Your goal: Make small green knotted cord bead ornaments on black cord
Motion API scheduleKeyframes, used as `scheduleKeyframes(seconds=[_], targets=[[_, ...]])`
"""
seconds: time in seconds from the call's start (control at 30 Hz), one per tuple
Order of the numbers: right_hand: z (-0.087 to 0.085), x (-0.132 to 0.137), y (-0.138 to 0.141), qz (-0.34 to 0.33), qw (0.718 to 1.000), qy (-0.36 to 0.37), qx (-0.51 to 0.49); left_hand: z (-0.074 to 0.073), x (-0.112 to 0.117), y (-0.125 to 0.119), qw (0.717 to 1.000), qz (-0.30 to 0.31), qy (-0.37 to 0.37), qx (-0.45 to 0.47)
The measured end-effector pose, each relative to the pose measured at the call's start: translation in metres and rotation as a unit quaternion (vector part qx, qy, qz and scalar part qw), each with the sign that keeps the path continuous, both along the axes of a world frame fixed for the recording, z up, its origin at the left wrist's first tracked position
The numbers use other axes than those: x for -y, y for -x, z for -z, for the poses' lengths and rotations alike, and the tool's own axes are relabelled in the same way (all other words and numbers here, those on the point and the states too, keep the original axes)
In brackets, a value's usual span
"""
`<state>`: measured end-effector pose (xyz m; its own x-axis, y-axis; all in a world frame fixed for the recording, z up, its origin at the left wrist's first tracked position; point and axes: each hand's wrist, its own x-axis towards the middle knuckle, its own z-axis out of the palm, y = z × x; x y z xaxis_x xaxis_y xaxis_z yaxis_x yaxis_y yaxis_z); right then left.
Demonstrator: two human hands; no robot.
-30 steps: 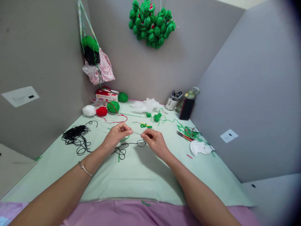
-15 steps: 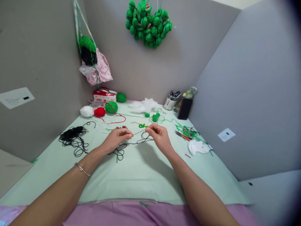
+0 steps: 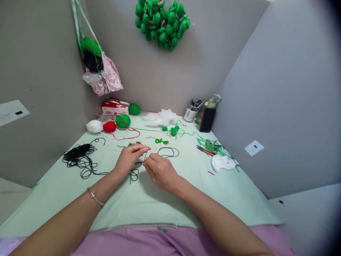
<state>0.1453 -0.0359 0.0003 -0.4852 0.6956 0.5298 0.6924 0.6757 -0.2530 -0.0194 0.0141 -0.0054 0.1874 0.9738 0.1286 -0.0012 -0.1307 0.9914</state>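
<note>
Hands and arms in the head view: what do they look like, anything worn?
The left forearm and right forearm are bare, with no sleeves or gloves. The left hand and right hand show no rings that I can make out. The only thing worn is a thin silver metal bangle around the left wrist.

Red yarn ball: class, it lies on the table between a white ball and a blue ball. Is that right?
No: the head view shows the red yarn ball on the table between the white ball and a green ball, not blue.
</note>
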Motion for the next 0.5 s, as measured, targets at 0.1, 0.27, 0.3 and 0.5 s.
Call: scheduleKeyframes(seconds=[0.1,0.27,0.3,0.5], targets=[[-0.011,-0.002,-0.01,0.027,0.999,0.012,-0.043,0.008,0.001,-0.002,0.98,0.016,-0.163,-0.116],[-0.023,-0.014,-0.029,0.08,0.983,0.102,-0.133,0.006,0.001,-0.003,0.968,0.049,-0.175,-0.171],[-0.024,-0.015,-0.03,0.083,0.979,0.115,-0.145,0.004,0.002,-0.004,0.972,0.044,-0.159,-0.164],[-0.024,-0.018,-0.029,0.085,0.958,0.183,-0.206,-0.003,-0.001,-0.002,0.988,0.026,-0.067,-0.133]])
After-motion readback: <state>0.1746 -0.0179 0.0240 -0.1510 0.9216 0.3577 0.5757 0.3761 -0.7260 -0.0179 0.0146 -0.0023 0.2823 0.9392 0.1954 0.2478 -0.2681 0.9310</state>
